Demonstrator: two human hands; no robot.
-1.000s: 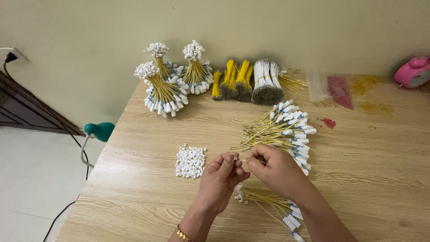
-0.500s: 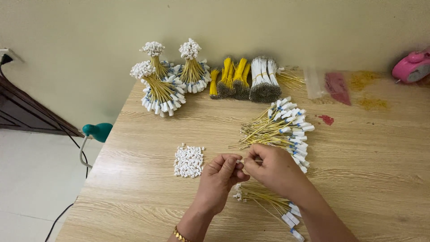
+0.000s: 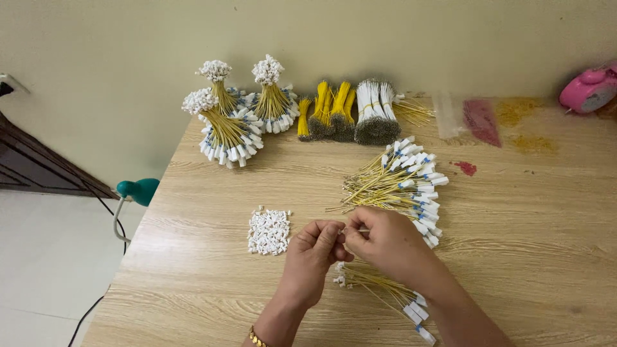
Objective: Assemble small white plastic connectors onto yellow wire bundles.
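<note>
Table: I see a pale wood-grain table (image 3: 514, 257) under everything.
Far edge: three upright bunches of yellow wires with white tips (image 3: 234, 115), then yellow and white wire bundles (image 3: 350, 115), then clear plastic packets, one red inside (image 3: 479, 121).
Pink object: a rounded thing (image 3: 590, 88) at the far right corner.
Loose wires: a fanned heap of thin yellow wires with white-and-blue tags (image 3: 402, 183) just beyond my right hand (image 3: 385, 241).
Small heap: finished yellow wires (image 3: 379, 286) below both hands.
Connectors: a pile of small white plastic pieces (image 3: 269, 231) beside my left hand (image 3: 315, 254).
Grip: both hands' fingertips pressed together, pinching one thin yellow wire (image 3: 360, 230) between them.
</note>
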